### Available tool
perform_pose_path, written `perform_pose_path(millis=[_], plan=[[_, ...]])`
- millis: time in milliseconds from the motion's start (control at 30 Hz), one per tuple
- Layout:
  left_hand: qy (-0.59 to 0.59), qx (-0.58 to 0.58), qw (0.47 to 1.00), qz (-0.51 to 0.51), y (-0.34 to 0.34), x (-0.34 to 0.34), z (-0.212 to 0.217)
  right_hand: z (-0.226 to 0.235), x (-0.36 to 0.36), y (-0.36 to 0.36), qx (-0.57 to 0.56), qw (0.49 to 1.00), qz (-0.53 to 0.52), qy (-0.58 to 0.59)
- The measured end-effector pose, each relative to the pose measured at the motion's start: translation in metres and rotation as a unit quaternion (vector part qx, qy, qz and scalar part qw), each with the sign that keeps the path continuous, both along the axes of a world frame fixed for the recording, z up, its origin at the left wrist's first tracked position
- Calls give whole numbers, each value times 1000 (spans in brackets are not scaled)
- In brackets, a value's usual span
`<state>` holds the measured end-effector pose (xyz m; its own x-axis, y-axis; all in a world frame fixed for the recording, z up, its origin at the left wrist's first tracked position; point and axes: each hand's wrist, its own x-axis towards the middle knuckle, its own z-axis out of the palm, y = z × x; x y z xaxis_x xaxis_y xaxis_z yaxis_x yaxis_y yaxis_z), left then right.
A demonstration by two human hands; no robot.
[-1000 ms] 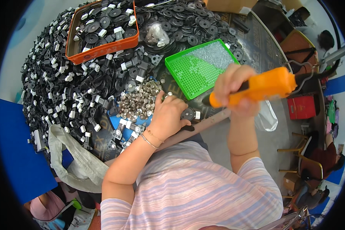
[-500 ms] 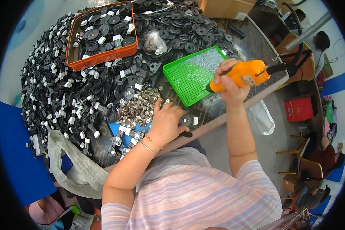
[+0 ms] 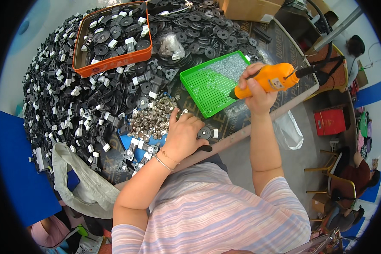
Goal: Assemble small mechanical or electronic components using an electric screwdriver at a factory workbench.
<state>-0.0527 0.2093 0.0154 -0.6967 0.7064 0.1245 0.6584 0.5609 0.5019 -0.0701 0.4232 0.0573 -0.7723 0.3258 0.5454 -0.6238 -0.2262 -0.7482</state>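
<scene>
- The two hands are apart, with a green tray (image 3: 194, 89) between them and a little farther up the table (image 3: 290, 57).
- The right hand (image 3: 259, 94) is clamped round an orange electric screwdriver (image 3: 274, 77), which is held at the tray's right side, its nose pointing left over the rim. A black cable (image 3: 311, 70) leaves its rear end.
- The left hand (image 3: 183, 131) rests near the table's front edge, curled over a black part with a round wheel (image 3: 205, 133) showing beside the fingers; the palm hides the rest, so I cannot tell how firmly it grips.
- Small silvery screws (image 3: 230, 65) fill the tray's far corner.
- Shiny metal caps (image 3: 150, 118) lie heaped right up by the left hand, crowding that side.
- Beyond them, a big heap of black-and-white parts (image 3: 59, 84) covers the table's left, around a red-orange tin (image 3: 114, 63) of similar pieces.
- Black discs (image 3: 207, 29) and a crumpled clear bag (image 3: 170, 46) lie behind the tray, with a cardboard box (image 3: 245, 10) farther off.
- A pale sack (image 3: 93, 192) gapes at the near left corner.
</scene>
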Motion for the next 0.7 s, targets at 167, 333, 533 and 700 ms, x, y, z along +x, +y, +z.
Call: perform_pose_path(millis=[167, 333, 533, 700], plan=[[-4, -4, 1000, -1, 0, 0, 0, -7, -1, 3, 3, 1000, 21, -12], [-9, 4, 1000, -7, 0, -1, -2, 1, 3, 2, 15, 999, 25, -14], [-28, -6, 1000, -14, -2, -3, -4, 29, 27, -11, -38, 992, 104, 64], [-30, -2, 999, -12, -2, -5, -4, 19, 46, -44, 24, 984, 175, -9]])
